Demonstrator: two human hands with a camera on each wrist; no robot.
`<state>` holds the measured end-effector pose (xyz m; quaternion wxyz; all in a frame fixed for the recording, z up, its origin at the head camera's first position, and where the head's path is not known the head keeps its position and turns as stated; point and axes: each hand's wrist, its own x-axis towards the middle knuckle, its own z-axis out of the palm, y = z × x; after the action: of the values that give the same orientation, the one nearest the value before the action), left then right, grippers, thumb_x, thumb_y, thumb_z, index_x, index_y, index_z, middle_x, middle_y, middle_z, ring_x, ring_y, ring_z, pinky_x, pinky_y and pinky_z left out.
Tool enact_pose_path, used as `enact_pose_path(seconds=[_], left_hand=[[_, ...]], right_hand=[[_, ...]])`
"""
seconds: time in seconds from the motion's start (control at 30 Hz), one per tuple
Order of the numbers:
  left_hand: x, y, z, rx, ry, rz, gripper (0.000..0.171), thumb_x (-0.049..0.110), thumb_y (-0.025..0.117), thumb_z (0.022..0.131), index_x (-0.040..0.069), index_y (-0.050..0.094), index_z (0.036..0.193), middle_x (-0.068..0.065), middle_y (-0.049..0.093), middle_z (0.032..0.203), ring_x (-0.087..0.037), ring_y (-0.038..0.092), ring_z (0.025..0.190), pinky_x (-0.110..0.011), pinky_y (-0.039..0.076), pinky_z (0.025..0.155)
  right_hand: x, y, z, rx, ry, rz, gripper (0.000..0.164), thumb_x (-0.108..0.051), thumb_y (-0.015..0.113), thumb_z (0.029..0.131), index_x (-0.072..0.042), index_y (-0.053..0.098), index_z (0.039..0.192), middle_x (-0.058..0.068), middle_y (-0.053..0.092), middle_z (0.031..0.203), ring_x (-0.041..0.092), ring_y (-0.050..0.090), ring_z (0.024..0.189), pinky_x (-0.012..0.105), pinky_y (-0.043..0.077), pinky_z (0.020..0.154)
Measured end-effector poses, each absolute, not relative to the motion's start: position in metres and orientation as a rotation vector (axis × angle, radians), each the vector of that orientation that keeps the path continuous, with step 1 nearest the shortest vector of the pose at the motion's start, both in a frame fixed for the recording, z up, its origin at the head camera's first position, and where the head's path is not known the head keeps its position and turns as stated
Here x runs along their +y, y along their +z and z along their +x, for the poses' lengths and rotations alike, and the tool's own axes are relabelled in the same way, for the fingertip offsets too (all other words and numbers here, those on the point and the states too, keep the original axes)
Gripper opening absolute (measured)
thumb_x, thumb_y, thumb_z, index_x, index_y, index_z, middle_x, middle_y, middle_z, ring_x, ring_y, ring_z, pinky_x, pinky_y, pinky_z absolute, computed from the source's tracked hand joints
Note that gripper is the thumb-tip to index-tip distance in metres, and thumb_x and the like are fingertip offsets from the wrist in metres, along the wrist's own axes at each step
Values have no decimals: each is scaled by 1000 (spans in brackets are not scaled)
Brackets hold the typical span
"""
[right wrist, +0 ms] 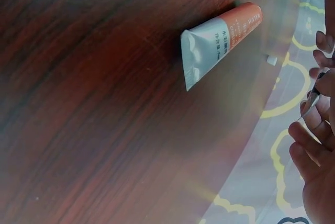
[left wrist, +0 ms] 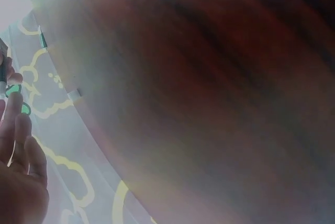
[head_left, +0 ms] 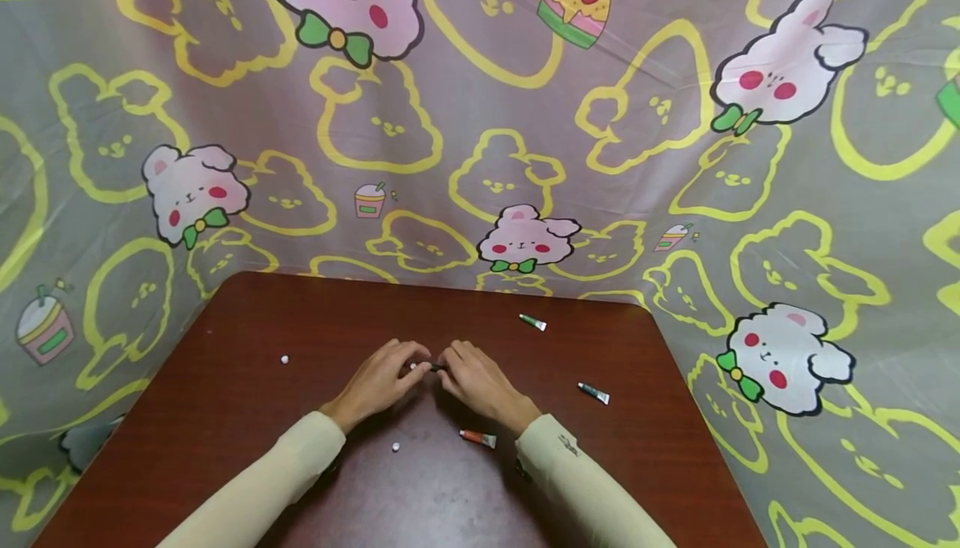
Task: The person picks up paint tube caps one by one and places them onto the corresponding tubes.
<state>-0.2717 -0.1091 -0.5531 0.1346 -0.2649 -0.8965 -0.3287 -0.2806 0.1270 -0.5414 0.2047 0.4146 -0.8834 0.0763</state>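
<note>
Both hands meet over the middle of the table. My right hand (head_left: 480, 381) grips a small dark paint tube (head_left: 436, 368), whose silver tail shows among the fingers in the right wrist view. At the tube's other end, my left hand (head_left: 382, 381) pinches a white cap (head_left: 413, 365) between thumb and fingers. The left wrist view catches only the edge of the dark tube, with a white end (left wrist: 2, 89) near the left fingertips. Fingers partly hide the tube in every view. An orange paint tube (right wrist: 222, 41) lies near the right wrist, apart from the hand.
On the brown table (head_left: 225, 448) lie a green tube (head_left: 532, 323) at the back and a dark teal tube (head_left: 593, 393) to the right. One loose white cap (head_left: 284, 359) lies left, another white cap (head_left: 396, 447) in front. A patterned cloth (head_left: 420, 131) surrounds the table.
</note>
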Motion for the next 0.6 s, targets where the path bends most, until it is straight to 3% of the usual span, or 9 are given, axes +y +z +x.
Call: enact_pose_path(seconds=[0.27,0.6], left_hand=[[-110,-557,-273,-2520,-913,-831,6,19,78,103,21,77,109,10,76,100,-6,54,82,-25,47,71],[-110,-560,-274,-2489,-926,-871,17,16,85,96,17,76,111,5,76,104,-20,66,90,-31,54,77]], right_hand=[[127,-544,-281,-2491,206,1154,14,-21,69,106,-11,68,116,1,66,107,17,64,96,32,57,86],[127,-544,-279,-2514,192,1135,13,-21,70,106,-13,67,116,-1,65,106,15,63,96,31,55,86]])
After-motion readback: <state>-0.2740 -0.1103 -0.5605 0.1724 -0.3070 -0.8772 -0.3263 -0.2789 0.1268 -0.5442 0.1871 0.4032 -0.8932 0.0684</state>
